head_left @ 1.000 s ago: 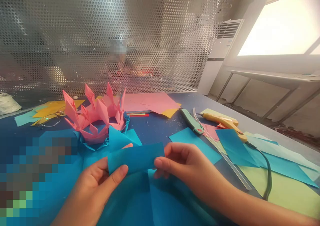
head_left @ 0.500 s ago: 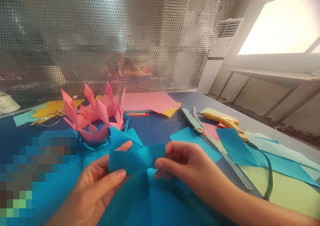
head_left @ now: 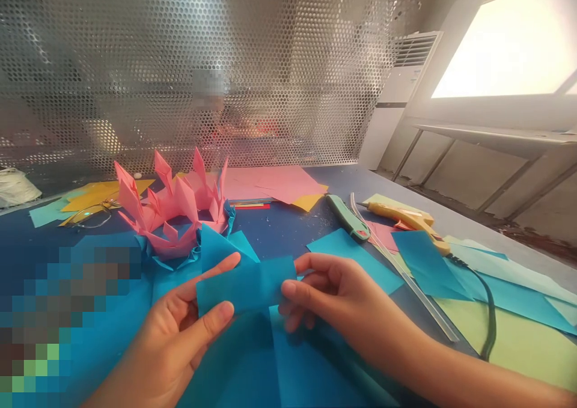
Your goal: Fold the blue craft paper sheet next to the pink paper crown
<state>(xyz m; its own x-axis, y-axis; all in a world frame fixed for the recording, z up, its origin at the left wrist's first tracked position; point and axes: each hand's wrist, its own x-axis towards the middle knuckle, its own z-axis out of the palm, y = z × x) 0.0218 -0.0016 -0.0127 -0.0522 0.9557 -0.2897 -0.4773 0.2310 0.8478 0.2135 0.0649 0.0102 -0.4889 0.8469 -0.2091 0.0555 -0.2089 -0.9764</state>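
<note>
Both your hands close on one small blue paper strip (head_left: 246, 285), held up between them just above the large blue paper (head_left: 238, 366) spread nearest you. Your left hand (head_left: 187, 333) pinches its left end, thumb in front and fingers behind; your right hand (head_left: 324, 285) has the right end between thumb and curled fingers.

To your right on the table (head_left: 279, 231) lies a pale green sheet (head_left: 518, 336), with a dark cord (head_left: 489, 312) curving over it towards the yellow glue gun (head_left: 408, 216). Loose blue sheets (head_left: 428, 267) lie beside the gun, and clear glue sticks (head_left: 415, 288) run diagonally between them and your right hand. The green utility knife (head_left: 347, 217) sits at their far end.

Beyond your left hand stands a ring of pink folded paper (head_left: 180, 204), its points upward, with crumpled blue paper along its near edge. Left of it are yellow sheets (head_left: 108, 193) and a pair of thin-framed glasses (head_left: 97, 217). Flat pink sheets (head_left: 279, 182) lie behind, towards the perforated metal panel (head_left: 270, 83). Through its holes you can dimly see a person (head_left: 211, 113); a white air conditioner (head_left: 399, 89) stands past its right side.
</note>
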